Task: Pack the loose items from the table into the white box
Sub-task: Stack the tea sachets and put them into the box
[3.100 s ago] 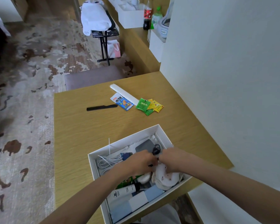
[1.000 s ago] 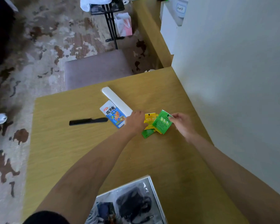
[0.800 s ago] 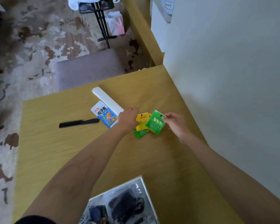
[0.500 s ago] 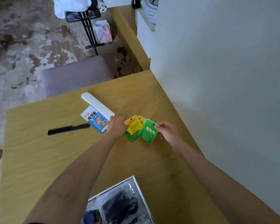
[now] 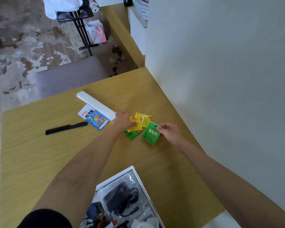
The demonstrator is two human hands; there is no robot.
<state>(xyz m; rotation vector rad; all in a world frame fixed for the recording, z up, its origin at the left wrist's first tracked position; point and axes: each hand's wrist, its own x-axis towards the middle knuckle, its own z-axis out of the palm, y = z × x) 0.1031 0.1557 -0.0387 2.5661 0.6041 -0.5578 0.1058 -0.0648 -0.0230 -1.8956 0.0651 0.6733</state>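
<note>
Now pinching green packet (image 5: 150, 133) in right hand (image 5: 170, 132), yellow packet (image 5: 135, 127) in left hand (image 5: 123, 120), beside tea bag (image 5: 145, 120) printed "YELLOW LABEL TEA"; white box (image 5: 144, 185) well apart on table (image 5: 39, 153).
</note>
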